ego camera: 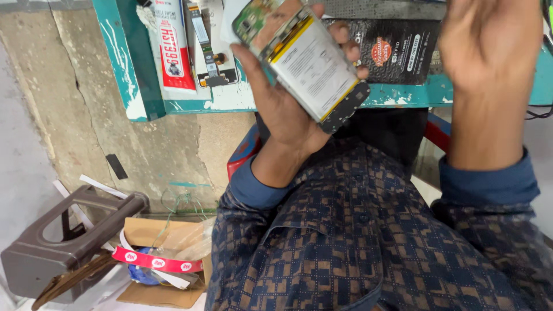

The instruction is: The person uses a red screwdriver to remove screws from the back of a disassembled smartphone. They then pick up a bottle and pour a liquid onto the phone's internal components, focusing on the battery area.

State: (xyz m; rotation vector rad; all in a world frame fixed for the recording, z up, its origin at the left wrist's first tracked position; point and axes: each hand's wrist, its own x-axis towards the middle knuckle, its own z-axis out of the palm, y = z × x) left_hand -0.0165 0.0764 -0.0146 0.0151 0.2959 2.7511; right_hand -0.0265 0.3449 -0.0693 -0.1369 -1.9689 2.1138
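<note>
Down at the far left, a brown plastic stool (63, 242) lay tipped on the floor beside an open cardboard box (167, 253) with red-and-white tape across it. Above these, on the teal counter (135, 86), a red-and-white glue tube (173, 49) lay next to a loose flex cable strip (206, 49). Further right, the left hand (282, 98) gripped an opened phone (302, 60) from below, thumb on the near edge, fingers wrapped round the far edge, the white battery facing up. The phone's long axis ran diagonally, from upper left by the green circuit board down to lower right, where the dark end pointed toward the person's chest. A black packet (397, 49) lay on the counter behind it. At the right, the right hand (489, 40) was raised, empty, fingers loosely spread; it stood near the phone's lower right end but apart from it.
</note>
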